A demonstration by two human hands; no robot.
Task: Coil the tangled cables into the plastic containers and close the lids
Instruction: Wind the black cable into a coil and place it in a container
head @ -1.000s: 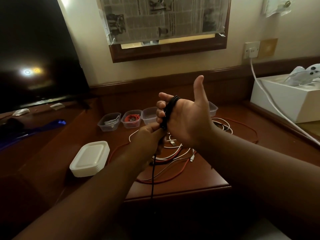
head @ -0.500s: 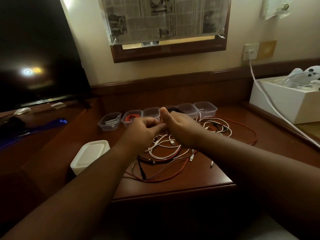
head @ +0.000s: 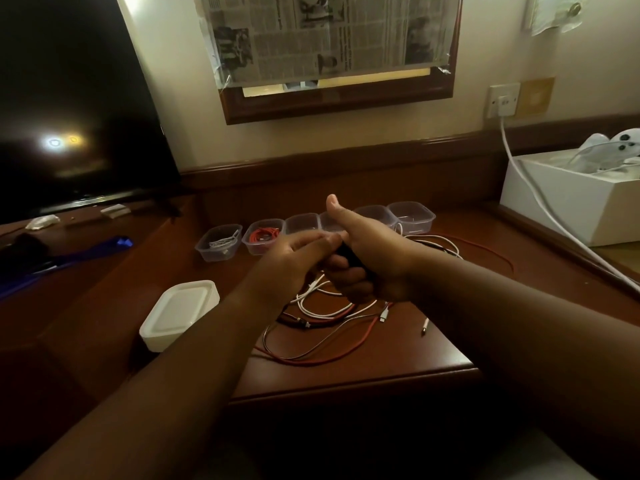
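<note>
My right hand is closed around a coiled black cable, thumb up, above the desk. My left hand meets it from the left, fingertips pinching the coil. Under both hands lies a tangle of white and red cables on the wooden desk. Behind stands a row of several clear plastic containers: the leftmost holds a white cable, the second a red cable, and the rightmost looks empty. A stack of white lids sits at the front left.
A dark television stands at the left. A white box sits at the right, with a white power cord running from a wall socket across it. The desk's front edge is near my forearms.
My right hand came down from its raised, open pose with the black cable wound on its fingers. It now grips the coil low over the tangle, and the hanging black end is gone from view.
</note>
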